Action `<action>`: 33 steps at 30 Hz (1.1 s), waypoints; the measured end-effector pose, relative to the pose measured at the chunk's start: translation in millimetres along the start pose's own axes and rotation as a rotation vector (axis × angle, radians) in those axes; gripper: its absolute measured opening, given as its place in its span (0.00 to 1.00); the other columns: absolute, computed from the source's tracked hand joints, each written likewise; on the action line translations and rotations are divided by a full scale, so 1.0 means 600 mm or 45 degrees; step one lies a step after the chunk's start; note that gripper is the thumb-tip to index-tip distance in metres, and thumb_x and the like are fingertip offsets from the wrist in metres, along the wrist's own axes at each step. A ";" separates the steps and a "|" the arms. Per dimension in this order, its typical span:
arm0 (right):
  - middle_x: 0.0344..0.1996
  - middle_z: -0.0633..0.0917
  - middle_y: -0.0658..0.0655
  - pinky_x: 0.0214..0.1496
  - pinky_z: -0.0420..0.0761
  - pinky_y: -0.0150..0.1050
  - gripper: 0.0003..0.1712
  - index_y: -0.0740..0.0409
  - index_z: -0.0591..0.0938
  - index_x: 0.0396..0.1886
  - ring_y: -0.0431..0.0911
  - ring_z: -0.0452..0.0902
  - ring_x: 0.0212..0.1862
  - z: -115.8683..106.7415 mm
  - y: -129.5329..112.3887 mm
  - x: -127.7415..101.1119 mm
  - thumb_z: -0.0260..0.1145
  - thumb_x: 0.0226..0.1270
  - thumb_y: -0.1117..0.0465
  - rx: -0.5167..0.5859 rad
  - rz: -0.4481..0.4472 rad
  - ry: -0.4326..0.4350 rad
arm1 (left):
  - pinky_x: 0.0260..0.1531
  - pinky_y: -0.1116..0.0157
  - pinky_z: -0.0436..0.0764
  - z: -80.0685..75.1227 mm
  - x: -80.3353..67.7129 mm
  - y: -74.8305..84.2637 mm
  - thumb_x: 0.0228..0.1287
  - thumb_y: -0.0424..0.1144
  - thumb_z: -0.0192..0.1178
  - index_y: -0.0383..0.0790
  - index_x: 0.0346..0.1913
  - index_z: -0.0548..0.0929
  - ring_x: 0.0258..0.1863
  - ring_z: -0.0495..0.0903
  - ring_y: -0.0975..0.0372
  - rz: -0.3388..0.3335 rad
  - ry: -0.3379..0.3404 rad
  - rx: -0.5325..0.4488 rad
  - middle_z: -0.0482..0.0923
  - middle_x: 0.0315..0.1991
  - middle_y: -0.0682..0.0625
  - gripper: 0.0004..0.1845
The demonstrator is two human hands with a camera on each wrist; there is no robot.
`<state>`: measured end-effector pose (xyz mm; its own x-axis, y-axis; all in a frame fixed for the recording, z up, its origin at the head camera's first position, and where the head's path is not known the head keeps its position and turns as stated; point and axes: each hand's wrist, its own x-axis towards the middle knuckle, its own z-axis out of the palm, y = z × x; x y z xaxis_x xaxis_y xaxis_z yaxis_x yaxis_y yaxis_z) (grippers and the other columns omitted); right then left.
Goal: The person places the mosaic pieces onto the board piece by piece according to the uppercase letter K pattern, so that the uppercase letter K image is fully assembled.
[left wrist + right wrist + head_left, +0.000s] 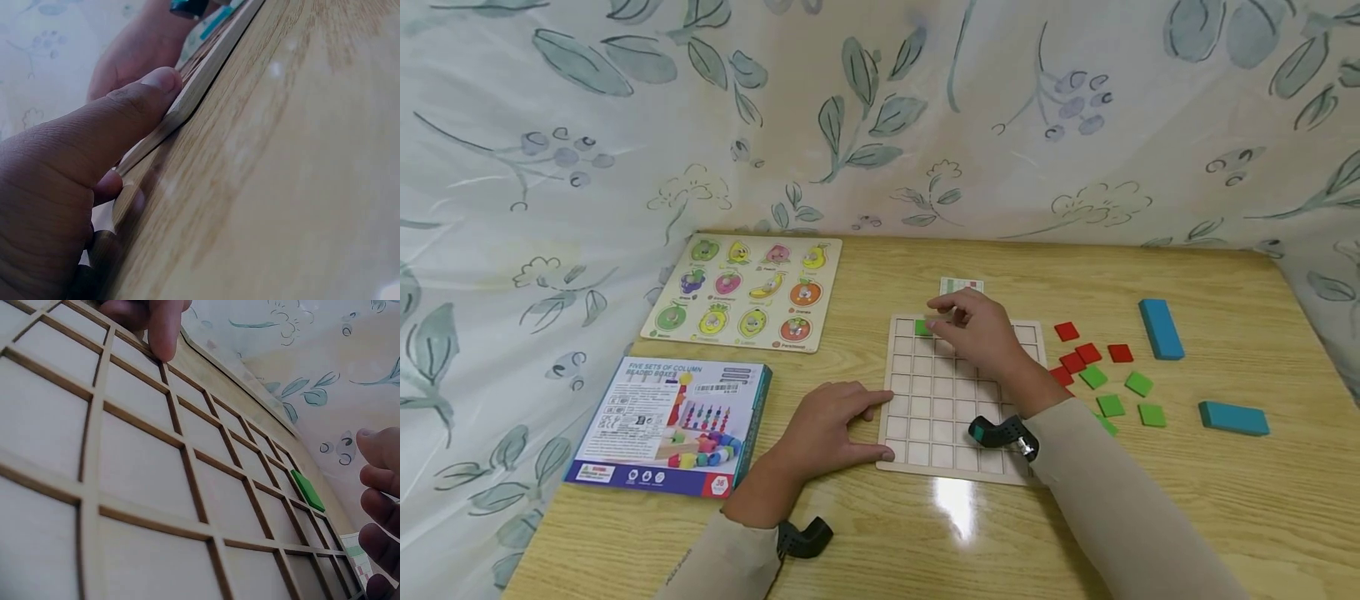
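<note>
A wooden grid board with square cells lies on the table. In its far row, near the left corner, sits one green square tile. My right hand hovers over that row, thumb and fingers loosely bent beside the tile. The right wrist view shows a gap between these fingers and the green tile. My left hand rests at the board's left side, index fingertip and thumb touching its edge. In the left wrist view the thumb presses on the board's rim.
Red tiles and green tiles lie scattered right of the board, with two blue blocks beyond. A small patterned card lies behind the board. Leftward are a fruit puzzle board and a toy box. A patterned curtain borders the table.
</note>
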<state>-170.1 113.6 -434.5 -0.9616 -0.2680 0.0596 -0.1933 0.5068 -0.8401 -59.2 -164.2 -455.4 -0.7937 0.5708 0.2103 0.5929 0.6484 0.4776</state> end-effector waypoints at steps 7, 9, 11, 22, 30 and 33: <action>0.54 0.86 0.56 0.53 0.79 0.50 0.21 0.55 0.87 0.62 0.52 0.79 0.52 -0.009 -0.007 -0.013 0.74 0.75 0.53 0.013 0.016 -0.008 | 0.42 0.61 0.76 0.000 0.000 -0.001 0.51 0.61 0.83 0.49 0.64 0.87 0.34 0.71 0.68 0.009 0.010 0.001 0.75 0.36 0.63 0.38; 0.54 0.86 0.55 0.52 0.79 0.50 0.21 0.55 0.87 0.62 0.51 0.79 0.52 -0.014 -0.008 -0.020 0.74 0.74 0.52 0.005 0.019 -0.007 | 0.42 0.61 0.76 0.000 0.001 0.000 0.51 0.61 0.83 0.49 0.64 0.87 0.34 0.71 0.69 0.014 0.013 -0.001 0.76 0.36 0.63 0.38; 0.53 0.85 0.54 0.49 0.79 0.49 0.21 0.54 0.88 0.62 0.51 0.79 0.49 -0.019 -0.008 -0.030 0.75 0.74 0.52 0.001 0.030 0.000 | 0.43 0.61 0.76 0.000 0.001 0.000 0.51 0.61 0.83 0.49 0.64 0.87 0.35 0.71 0.69 0.015 0.013 0.000 0.76 0.36 0.63 0.38; 0.51 0.86 0.53 0.45 0.77 0.46 0.21 0.54 0.88 0.61 0.49 0.78 0.47 -0.045 -0.003 -0.078 0.76 0.72 0.54 -0.068 0.032 0.049 | 0.42 0.62 0.75 0.001 0.002 -0.001 0.52 0.62 0.82 0.49 0.64 0.87 0.35 0.70 0.69 0.022 0.015 0.002 0.75 0.36 0.64 0.38; 0.50 0.87 0.53 0.42 0.76 0.44 0.20 0.54 0.89 0.60 0.48 0.77 0.46 -0.061 0.000 -0.116 0.76 0.72 0.54 -0.136 0.001 0.057 | 0.42 0.62 0.75 0.001 0.001 -0.002 0.51 0.62 0.83 0.49 0.64 0.87 0.34 0.70 0.69 0.021 0.019 -0.003 0.75 0.36 0.63 0.38; 0.49 0.88 0.52 0.41 0.76 0.44 0.20 0.53 0.89 0.60 0.47 0.76 0.46 -0.068 0.002 -0.131 0.77 0.71 0.54 -0.169 -0.004 0.065 | 0.42 0.62 0.75 0.002 0.000 -0.002 0.51 0.62 0.83 0.49 0.64 0.87 0.34 0.70 0.69 0.021 0.021 -0.005 0.75 0.36 0.63 0.38</action>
<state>-102.6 168.7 -418.2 -0.9690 -0.2294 0.0920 -0.2169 0.6112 -0.7612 -60.0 -164.6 -456.8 -0.7859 0.5731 0.2319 0.6053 0.6369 0.4775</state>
